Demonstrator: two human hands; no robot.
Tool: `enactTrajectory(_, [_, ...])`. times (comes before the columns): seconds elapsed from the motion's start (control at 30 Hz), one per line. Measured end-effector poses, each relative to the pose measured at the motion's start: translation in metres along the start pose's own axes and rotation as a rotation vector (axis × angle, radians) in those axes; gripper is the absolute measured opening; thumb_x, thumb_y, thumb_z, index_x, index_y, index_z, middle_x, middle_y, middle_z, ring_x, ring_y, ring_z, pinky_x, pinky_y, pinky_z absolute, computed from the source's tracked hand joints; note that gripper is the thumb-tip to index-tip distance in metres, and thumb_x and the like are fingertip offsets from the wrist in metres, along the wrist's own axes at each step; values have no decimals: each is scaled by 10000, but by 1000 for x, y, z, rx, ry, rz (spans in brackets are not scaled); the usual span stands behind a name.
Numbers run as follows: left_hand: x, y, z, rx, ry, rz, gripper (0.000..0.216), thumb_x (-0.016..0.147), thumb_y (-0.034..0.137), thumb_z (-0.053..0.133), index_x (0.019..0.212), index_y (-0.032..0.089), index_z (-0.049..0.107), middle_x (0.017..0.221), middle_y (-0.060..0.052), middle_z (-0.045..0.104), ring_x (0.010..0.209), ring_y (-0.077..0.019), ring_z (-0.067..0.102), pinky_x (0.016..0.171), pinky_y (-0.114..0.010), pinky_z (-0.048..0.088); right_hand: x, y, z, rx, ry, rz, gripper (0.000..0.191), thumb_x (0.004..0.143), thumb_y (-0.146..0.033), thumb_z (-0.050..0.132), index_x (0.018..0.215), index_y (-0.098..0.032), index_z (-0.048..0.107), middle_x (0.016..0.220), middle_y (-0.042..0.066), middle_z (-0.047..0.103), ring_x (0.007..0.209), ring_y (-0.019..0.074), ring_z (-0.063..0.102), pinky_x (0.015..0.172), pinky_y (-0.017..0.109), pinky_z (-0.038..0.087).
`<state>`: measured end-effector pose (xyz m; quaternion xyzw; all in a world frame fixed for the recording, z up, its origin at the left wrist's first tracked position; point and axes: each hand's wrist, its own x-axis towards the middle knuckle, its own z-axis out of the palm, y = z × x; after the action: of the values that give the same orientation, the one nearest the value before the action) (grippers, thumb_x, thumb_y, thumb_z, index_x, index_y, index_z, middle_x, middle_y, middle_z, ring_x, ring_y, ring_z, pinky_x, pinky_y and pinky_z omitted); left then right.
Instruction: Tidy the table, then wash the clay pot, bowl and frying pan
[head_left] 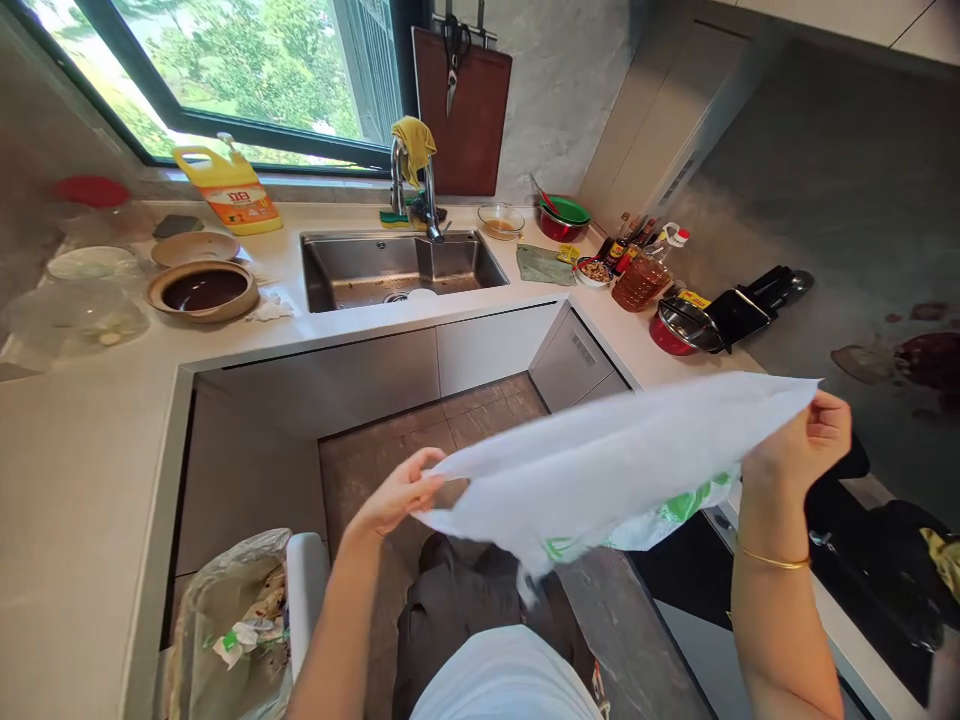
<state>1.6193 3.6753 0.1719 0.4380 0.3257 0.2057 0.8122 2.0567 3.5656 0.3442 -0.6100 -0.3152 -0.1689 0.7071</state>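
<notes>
Left hand [403, 494] pinches bag [592, 475] by edge above floor [382, 445].

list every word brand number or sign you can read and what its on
Yellow jug: large white characters on orange, possibly "立白", too blurred to be sure.
White plastic bag: green print, creased and blurred, unreadable.
Sauce bottles: labels too small to read.
No other text can be made out.
</notes>
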Motion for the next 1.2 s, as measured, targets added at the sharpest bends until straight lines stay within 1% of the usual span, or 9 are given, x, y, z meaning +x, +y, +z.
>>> enactTrajectory(0.2, [4, 8, -64, 237, 143, -110, 596, 659, 464, 775, 1151, 220, 544, 744, 13, 630, 630, -124, 582, 543, -207, 417, -7, 2, -2, -112, -100, -22, 239, 779, -410, 674, 773, -181, 608, 646, -13, 553, 533, 132, 494, 552, 296, 454])
enactTrajectory(0.33, [16, 28, -78, 482, 305, -126, 772, 519, 608, 790, 1155, 215, 598, 1074, -112, 684, 1008, -290, 636, 788, -363, 522, -18, -9, 8, -244, -252, -138, 304, 825, -476, 609, 824, -172, 607, 709, 26, 597, 583, 148, 550, 541, 290, 459])
enactTrajectory(0.43, [27, 67, -38, 660, 390, 140, 757, 633, 686, 673, 1255, 269, 562, 1383, -95, 533, 1321, -311, 433, 1070, -427, 375, -28, -21, 21, -269, -476, -159, 299, 870, -486, 546, 872, -195, 615, 697, 24, 610, 533, 133, 531, 505, 269, 447])
enactTrajectory(0.53, [42, 106, 45, 734, 126, 437, 819, 691, 627, 680, 1384, 248, 463, 1471, -86, 438, 1378, -304, 354, 1146, -402, 279, -46, -39, 44, -281, -776, -206, 270, 911, -452, 486, 909, -226, 633, 759, 35, 658, 544, 125, 537, 532, 255, 445])
enactTrajectory(0.63, [60, 125, 124, 718, -66, 538, 734, 683, 538, 740, 1321, 234, 540, 1305, -85, 593, 1197, -285, 541, 1012, -363, 437, -63, -59, 69, -236, -1054, -259, 261, 937, -413, 442, 948, -243, 640, 826, 29, 681, 617, 122, 564, 604, 242, 440])
enactTrajectory(0.73, [74, 127, 153, 657, 17, 563, 405, 795, 527, 629, 948, 163, 722, 828, -33, 702, 758, -176, 630, 670, -266, 499, -61, -66, 81, -178, -1312, -212, 263, 911, -433, 498, 999, -227, 636, 681, -27, 623, 560, 99, 503, 569, 218, 384])
enactTrajectory(0.97, [81, 142, 66, 390, 484, 677, 413, 684, 533, 734, 693, 124, 682, 524, 29, 544, 449, -79, 430, 426, -216, 316, -1, -29, 33, -197, -1809, 225, 404, 803, -520, 606, 693, -139, 681, 570, -42, 564, 504, 72, 454, 485, 185, 333])
enactTrajectory(1.1, [91, 158, 36, 538, 564, 773, 405, 774, 502, 675, 909, 120, 683, 836, -63, 686, 706, -148, 595, 641, -283, 478, 8, -21, 20, -115, -1688, 457, 441, 790, -562, 603, 770, -134, 710, 671, 6, 663, 562, 115, 565, 512, 210, 419])
enactTrajectory(1.2, [95, 156, 43, 726, 774, 947, 531, 841, 415, 632, 1273, 130, 513, 1285, -141, 563, 1091, -203, 559, 959, -374, 426, 0, -13, 29, -49, -1450, 522, 435, 784, -567, 616, 832, -147, 720, 731, 27, 706, 601, 140, 617, 540, 229, 472])
